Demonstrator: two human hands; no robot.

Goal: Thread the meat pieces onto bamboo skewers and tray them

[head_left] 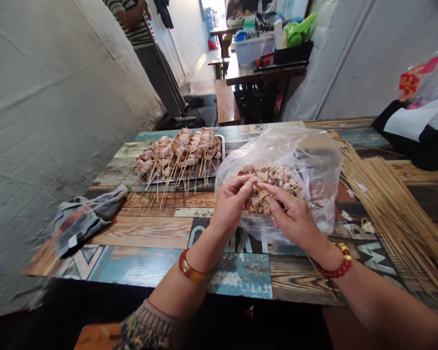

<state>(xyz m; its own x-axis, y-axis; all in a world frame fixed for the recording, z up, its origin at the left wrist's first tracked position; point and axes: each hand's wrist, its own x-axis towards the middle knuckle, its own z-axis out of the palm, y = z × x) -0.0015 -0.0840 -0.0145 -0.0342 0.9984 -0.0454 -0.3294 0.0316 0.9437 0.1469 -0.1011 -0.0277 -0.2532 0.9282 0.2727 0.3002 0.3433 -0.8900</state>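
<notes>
My left hand [230,203] is closed in a pinch on a pale garlic clove [253,180], its thumb and fingers pressed together. Close beside it, my right hand [291,214] is curled around a thin bamboo skewer [324,282], whose lower end shows beneath my right wrist. The right fingertips meet the left ones, and the skewer's upper end is hidden among them. Both hands hover over a clear plastic bag [319,160], which lies open around a heap of loose garlic cloves [286,181].
Left of the bag, threaded garlic skewers [190,146] are piled on a metal tray [223,146]. A grey cloth [83,218] lies at the left. Many bare bamboo skewers [397,209] spread along the right. Beyond the table [142,267], a person [149,53] stands near a bench [226,99].
</notes>
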